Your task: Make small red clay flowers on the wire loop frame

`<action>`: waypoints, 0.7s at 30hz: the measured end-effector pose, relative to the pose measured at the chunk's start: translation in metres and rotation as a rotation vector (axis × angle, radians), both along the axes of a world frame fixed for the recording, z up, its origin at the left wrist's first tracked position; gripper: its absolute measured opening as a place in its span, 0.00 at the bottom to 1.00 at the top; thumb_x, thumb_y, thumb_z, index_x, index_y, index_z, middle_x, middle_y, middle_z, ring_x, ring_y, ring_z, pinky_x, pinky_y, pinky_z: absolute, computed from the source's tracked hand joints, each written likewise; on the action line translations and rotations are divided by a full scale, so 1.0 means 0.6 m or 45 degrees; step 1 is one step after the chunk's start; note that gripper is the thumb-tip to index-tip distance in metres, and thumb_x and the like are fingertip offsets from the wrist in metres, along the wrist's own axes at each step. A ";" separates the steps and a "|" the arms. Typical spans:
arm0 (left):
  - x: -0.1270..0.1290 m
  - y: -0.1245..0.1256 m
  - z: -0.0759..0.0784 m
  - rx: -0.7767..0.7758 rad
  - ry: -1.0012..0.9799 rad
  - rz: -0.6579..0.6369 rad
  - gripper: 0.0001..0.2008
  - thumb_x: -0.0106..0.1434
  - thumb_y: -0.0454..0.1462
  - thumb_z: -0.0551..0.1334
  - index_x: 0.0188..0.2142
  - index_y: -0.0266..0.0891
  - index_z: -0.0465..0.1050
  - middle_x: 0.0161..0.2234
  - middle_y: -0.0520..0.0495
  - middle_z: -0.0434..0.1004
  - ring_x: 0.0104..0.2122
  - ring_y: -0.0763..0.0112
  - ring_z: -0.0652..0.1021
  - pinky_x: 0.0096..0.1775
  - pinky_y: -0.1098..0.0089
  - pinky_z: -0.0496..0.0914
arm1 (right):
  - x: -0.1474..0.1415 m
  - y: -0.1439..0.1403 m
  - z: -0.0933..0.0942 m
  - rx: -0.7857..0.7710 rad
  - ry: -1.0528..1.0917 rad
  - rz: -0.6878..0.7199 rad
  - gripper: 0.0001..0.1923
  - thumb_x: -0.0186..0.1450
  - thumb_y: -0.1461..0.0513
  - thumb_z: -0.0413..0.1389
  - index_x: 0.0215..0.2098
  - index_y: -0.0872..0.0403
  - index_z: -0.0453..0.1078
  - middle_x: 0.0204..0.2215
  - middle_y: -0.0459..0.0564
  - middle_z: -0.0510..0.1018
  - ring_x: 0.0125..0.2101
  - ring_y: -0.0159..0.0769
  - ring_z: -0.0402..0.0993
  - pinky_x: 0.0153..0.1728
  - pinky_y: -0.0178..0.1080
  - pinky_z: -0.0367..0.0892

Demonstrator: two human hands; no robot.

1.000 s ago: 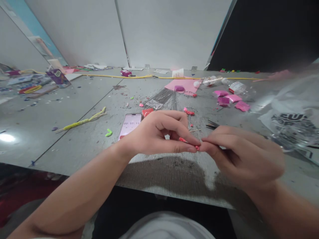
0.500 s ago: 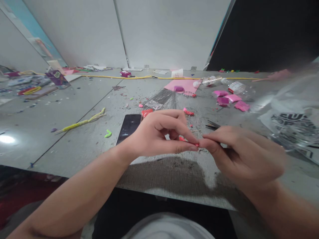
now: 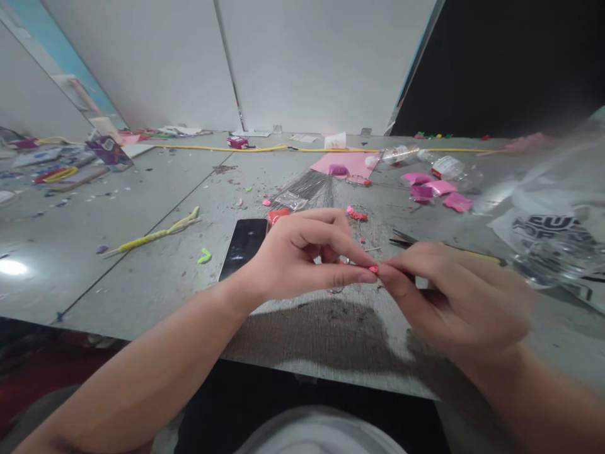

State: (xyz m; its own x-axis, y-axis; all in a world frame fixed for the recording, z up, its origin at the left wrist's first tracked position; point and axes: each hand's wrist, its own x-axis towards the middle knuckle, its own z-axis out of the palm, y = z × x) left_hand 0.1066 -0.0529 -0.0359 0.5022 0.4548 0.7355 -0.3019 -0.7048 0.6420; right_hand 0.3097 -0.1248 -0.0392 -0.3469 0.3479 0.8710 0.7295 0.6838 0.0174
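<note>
A small red-pink piece of modelling clay (image 3: 373, 270) sits pinched at the tips of the thumb and forefinger of my left hand (image 3: 302, 255). My right hand (image 3: 458, 293) meets it from the other side, thumb and forefinger closed on its edge. Behind the fingers lie another red clay strip bent in a curve (image 3: 358, 215) and a thin stick (image 3: 372, 248). Dark-bladed scissors (image 3: 401, 238) rest beyond my right hand, partly covered by it. Beside my left wrist are a black-screened phone (image 3: 243, 246) and a red packet (image 3: 278, 216).
Thin wires (image 3: 309, 186) fan out near a pink sheet (image 3: 347, 162). Pink packets (image 3: 428, 186) and plastic bottles (image 3: 449, 167) stand farther right, with a clear plastic bag (image 3: 558, 221) nearer. A yellow twisted strand (image 3: 151, 236) and green clay bit (image 3: 204, 255) lie left.
My right hand has shifted slightly left, and more of the red clay piece shows between the fingertips. My left hand has hardly moved.
</note>
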 end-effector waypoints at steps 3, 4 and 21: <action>0.000 -0.002 0.000 -0.036 0.020 0.020 0.06 0.56 0.37 0.77 0.33 0.41 0.85 0.26 0.52 0.71 0.25 0.79 0.71 0.24 0.76 0.67 | 0.000 0.000 -0.005 -0.028 -0.016 0.062 0.07 0.69 0.66 0.62 0.34 0.52 0.71 0.23 0.43 0.79 0.22 0.29 0.72 0.23 0.34 0.68; -0.001 -0.002 0.000 -0.050 0.040 0.031 0.05 0.57 0.37 0.77 0.33 0.41 0.85 0.26 0.51 0.72 0.25 0.79 0.72 0.25 0.76 0.67 | 0.001 0.001 -0.006 -0.037 -0.018 0.069 0.07 0.68 0.66 0.62 0.34 0.51 0.71 0.24 0.43 0.79 0.22 0.30 0.73 0.24 0.35 0.68; -0.013 0.035 -0.016 0.150 1.441 -0.256 0.07 0.62 0.29 0.69 0.35 0.41 0.86 0.32 0.49 0.83 0.29 0.74 0.77 0.32 0.74 0.66 | 0.008 0.023 -0.016 -0.076 0.025 -0.064 0.12 0.68 0.65 0.61 0.29 0.51 0.66 0.18 0.41 0.70 0.19 0.28 0.60 0.22 0.36 0.58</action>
State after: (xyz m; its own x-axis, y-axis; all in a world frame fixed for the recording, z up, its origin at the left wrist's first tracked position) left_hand 0.0986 -0.0322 -0.0453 0.9566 0.2502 -0.1496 0.2908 -0.7827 0.5503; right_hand 0.3146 -0.1108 -0.0490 -0.3109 0.4156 0.8548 0.7626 0.6459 -0.0367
